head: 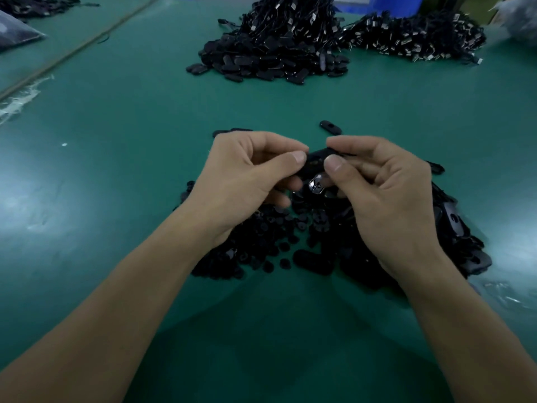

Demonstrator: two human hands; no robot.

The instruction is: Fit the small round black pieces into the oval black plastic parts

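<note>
1. An oval black plastic part [315,161] sits roughly level, pinched between the left grip [244,181] and right grip [383,193].
2. Small round black pieces [261,242] lie heaped on the desk [116,170], near-left.
3. A heap of oval parts [453,228] adjoins them on the right.
4. A lone oval part [330,127] lies flat just beyond.

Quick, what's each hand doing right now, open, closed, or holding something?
Left hand: pinches the left end of an oval part.
Right hand: pinches the other end of the same part.
</note>
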